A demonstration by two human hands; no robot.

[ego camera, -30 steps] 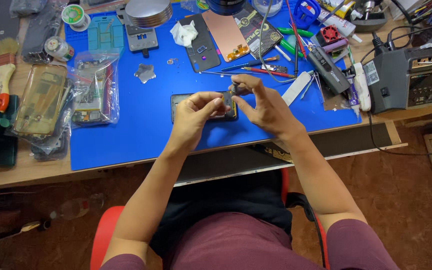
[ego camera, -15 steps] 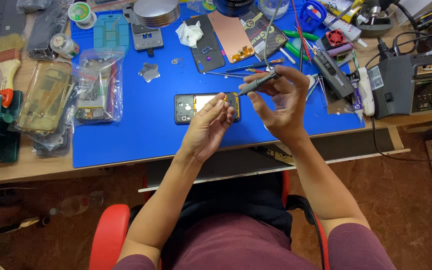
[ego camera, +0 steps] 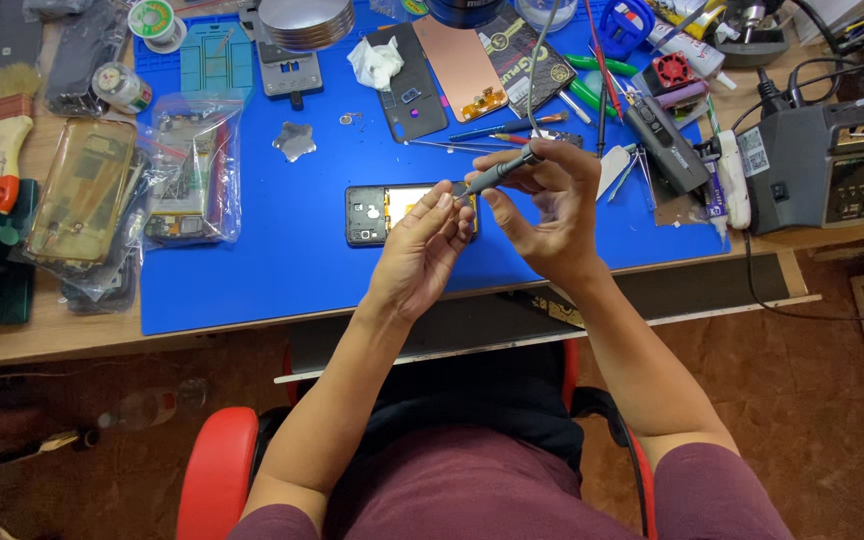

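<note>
Screwdriver (ego camera: 497, 172) pinched in right hand (ego camera: 542, 205), tip met by left hand (ego camera: 422, 250) fingers pressed together, just above open phone (ego camera: 377, 212) on blue mat (ego camera: 282, 270). Seat bit straight; steady w/ both hands.

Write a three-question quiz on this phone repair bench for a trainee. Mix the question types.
1. True or false: the right hand holds a grey pen-shaped screwdriver.
2. Multiple choice: the opened phone lies on A) the bare wooden desktop, B) the blue work mat, C) the person's lap.
3. Fill in: the left hand has its fingertips at the screwdriver's ____.

Key
1. True; it is pinched between thumb and fingers.
2. B; the phone lies flat on the mat, partly hidden by the left hand.
3. Tip; the fingers meet it just above the phone.
</note>
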